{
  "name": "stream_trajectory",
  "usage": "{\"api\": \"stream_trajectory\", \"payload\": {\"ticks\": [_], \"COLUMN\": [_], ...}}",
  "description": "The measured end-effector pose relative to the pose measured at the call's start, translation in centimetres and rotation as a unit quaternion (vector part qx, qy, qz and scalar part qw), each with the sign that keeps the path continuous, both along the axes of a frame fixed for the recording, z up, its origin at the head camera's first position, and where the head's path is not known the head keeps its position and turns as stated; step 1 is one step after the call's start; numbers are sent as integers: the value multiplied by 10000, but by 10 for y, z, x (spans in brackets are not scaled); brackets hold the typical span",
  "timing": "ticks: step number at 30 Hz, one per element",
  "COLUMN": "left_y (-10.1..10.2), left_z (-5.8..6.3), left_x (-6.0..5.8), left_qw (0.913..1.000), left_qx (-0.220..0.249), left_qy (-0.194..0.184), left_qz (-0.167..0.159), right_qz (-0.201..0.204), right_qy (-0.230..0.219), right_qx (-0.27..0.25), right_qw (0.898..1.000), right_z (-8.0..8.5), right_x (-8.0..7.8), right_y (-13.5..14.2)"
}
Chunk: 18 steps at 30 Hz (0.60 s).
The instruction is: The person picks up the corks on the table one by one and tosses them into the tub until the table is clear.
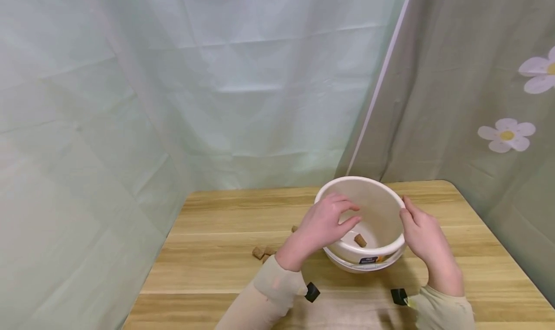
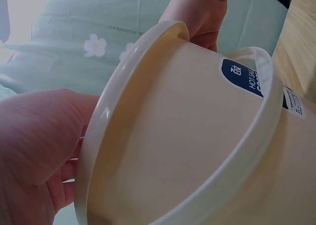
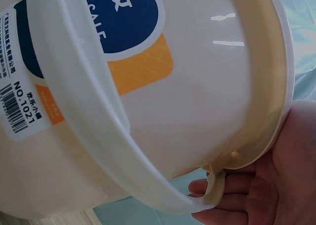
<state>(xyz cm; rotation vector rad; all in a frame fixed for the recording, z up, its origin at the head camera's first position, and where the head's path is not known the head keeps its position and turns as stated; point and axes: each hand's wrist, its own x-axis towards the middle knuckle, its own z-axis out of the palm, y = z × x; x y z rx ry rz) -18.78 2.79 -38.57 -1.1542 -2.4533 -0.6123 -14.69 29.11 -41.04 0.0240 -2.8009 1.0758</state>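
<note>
A white plastic bucket (image 1: 381,200) stands tilted on the table, its mouth facing up and toward me. My right hand (image 1: 427,231) grips its right rim; in the right wrist view the fingers (image 3: 237,185) curl beneath the rim by the handle's joint. My left hand (image 1: 327,221) reaches over the left rim, with thumb and forefinger apart above the inside and nothing visible between them. Inside lies one brown cork (image 1: 360,240). The white handle (image 2: 222,160) hangs down across the bucket's labelled front. In the left wrist view, the rim hides some left fingertips.
Several more corks (image 1: 258,252) lie on the wooden table (image 1: 208,219) to the left of the bucket, partly hidden by my left forearm. A pale green curtain (image 1: 260,103) hangs behind the table, and a grey flowered one (image 1: 455,103) at the right.
</note>
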Motion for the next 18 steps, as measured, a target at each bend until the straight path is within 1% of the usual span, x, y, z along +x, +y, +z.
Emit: {"api": "stream_trajectory", "payload": {"ticks": [9,14,18], "left_y": [-13,-23,-32], "left_z": [-3,-6,-9], "left_x": [3,7,10], "left_qw": [9996,9979,9963], "left_qx": [279,598,783], "left_qy": [-11,-128,-271], "left_qz": [-104,-212,-225], "right_qz": [-35,-10,-27], "right_qy": [163,78,41], "right_qx": [-3,7,12], "right_qw": [9999,10000,10000], "right_z": [-1,-2,-2], "right_x": [0,-1,0], "right_y": [-2,0,1]}}
